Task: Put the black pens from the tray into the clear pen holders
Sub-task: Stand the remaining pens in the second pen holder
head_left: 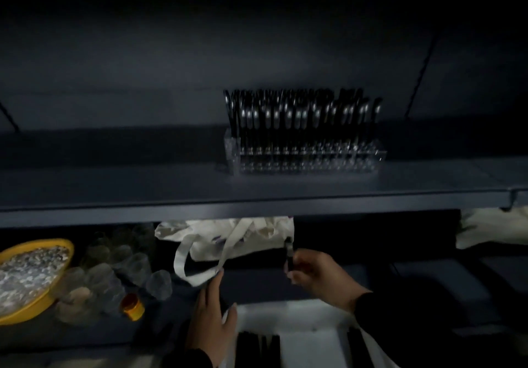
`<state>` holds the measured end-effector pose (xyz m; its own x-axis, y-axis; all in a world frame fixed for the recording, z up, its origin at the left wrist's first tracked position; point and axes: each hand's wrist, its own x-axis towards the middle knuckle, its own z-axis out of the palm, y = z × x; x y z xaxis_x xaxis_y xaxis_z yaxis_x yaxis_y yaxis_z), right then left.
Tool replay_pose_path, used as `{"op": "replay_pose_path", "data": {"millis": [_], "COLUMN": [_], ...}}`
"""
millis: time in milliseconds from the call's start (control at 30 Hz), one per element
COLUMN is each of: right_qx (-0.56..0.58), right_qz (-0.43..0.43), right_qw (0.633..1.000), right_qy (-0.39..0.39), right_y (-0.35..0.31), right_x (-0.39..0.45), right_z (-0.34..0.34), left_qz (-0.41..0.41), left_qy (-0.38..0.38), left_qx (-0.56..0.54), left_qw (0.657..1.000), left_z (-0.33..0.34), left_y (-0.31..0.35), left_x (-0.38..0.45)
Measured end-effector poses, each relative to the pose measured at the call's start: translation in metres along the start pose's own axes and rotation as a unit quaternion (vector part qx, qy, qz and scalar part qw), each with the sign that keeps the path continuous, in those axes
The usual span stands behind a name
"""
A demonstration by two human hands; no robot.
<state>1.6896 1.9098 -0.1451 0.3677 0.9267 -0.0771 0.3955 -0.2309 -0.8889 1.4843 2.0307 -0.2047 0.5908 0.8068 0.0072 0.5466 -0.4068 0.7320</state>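
Steadying the white tray (288,314), the left hand (213,319) lies flat on its edge; the right hand (317,276) pinches what looks like one black pen (289,254). Carry it upright to a free slot, probably at the right end of the clear pen holder (305,157).

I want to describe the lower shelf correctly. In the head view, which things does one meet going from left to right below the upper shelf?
Yellow bowl → clear cups → orange cap → left hand → pen in the right hand

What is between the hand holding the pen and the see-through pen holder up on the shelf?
In the head view, the front edge of the dark shelf and a white cloth bag lie between the right hand and the clear pen holder.
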Motion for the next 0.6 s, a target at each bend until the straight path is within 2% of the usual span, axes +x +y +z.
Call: {"op": "replay_pose_path", "data": {"millis": [133, 233, 433, 600], "right_qx": [0.044, 0.038, 0.088, 0.038], "right_qz": [-0.013, -0.032, -0.054, -0.1], "right_qw": [0.998, 0.997, 0.987, 0.969], "right_qy": [0.04, 0.061, 0.122, 0.222], "right_y": [-0.055, -0.091, -0.144, -0.173], "right_x": [-0.003, -0.002, 0.013, 0.035], "right_z": [-0.041, -0.067, -0.104, -0.132], "left_qz": [0.142, 0.18, 0.143, 0.155], "left_qy": [0.15, 0.206, 0.115, 0.052], "left_qx": [-0.029, -0.05, -0.094, -0.129], "left_qw": [0.978, 0.961, 0.979, 0.978], "left_z": [-0.026, -0.049, -0.084, -0.09], "left_y": [0.041, 0.078, 0.142, 0.156], "left_x": [0.02, 0.046, 0.112, 0.154]}}
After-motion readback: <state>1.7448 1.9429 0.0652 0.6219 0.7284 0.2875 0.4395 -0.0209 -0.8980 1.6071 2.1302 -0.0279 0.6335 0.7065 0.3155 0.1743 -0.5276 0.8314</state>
